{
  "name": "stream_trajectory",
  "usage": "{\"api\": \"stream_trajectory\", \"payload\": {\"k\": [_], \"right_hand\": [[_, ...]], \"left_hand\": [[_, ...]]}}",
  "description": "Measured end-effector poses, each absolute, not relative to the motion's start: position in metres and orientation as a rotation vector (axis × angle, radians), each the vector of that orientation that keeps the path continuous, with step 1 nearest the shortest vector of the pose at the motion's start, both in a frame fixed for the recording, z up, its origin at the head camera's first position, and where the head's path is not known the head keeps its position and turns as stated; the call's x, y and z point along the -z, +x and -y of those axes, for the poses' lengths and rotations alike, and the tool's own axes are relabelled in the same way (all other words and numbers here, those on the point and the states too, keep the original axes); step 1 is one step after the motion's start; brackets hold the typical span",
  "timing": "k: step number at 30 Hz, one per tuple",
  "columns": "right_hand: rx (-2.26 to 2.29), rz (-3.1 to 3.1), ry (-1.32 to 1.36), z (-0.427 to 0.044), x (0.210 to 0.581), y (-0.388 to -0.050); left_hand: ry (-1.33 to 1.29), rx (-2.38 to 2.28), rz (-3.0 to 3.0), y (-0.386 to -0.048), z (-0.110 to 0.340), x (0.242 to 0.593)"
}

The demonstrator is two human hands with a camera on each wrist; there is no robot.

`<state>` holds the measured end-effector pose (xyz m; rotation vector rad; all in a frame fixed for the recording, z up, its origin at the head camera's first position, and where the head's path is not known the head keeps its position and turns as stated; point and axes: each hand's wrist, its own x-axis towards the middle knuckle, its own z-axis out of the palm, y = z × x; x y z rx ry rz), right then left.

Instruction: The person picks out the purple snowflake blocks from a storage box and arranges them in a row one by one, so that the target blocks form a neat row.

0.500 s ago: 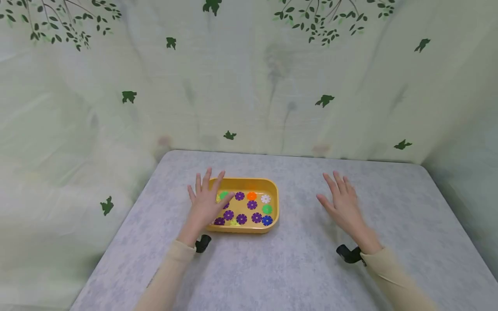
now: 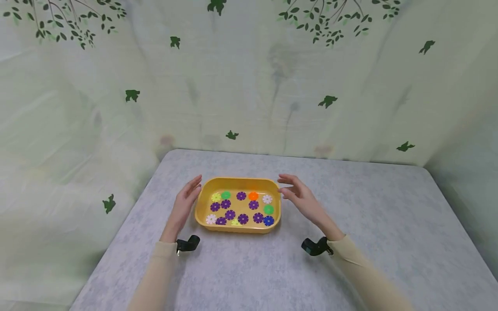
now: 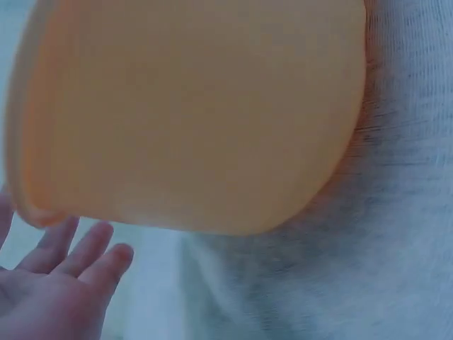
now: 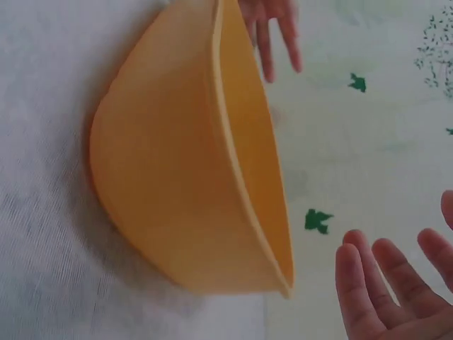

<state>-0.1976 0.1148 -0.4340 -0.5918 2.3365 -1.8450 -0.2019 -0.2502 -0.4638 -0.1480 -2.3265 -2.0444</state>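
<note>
A yellow rectangular tray (image 2: 237, 182) with rounded corners sits on the table, holding several small flower-shaped discs in purple, green, yellow, white, orange and blue. Beside its left end is my left hand (image 2: 185, 206), fingers extended and slightly bent. My right hand (image 2: 304, 201) hovers at the tray's right end with thumb and fingers apart, gripping nothing. In the right wrist view a gap shows between the right fingers (image 4: 396, 283) and the tray's wall (image 4: 170, 163). The left wrist view has the left fingers (image 3: 88, 251) close by the tray rim; whether they touch it I cannot tell.
The table (image 2: 249, 268) has a grey, mottled cover. Behind it hangs a pale curtain (image 2: 249, 86) printed with leaves and birds, which also runs down the left and right sides. A black camera is strapped to each wrist.
My left hand has moved left from over the tray to its left end. My right hand has come left to the tray's right end. The tray stays in place on the table.
</note>
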Motion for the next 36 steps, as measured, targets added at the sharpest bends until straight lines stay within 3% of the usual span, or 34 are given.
{"api": "stream_trajectory", "payload": {"k": [7,17,29,36], "right_hand": [[1.771,-1.976,-0.622,-0.072,0.436,-0.204],[1.495,-1.847,-0.491,-0.035,0.448,-0.209],[1.438,-1.893,-0.384,-0.021,0.462,-0.212],[1.389,-1.989,-0.391,-0.012,0.465,-0.211]], "left_hand": [[-0.004,2.485,2.119,-0.202,0.253,0.483],[0.006,2.523,2.076,-0.203,0.25,0.502],[-0.011,2.562,2.054,-0.193,0.243,0.484],[-0.01,2.555,2.032,-0.197,0.245,0.495]]}}
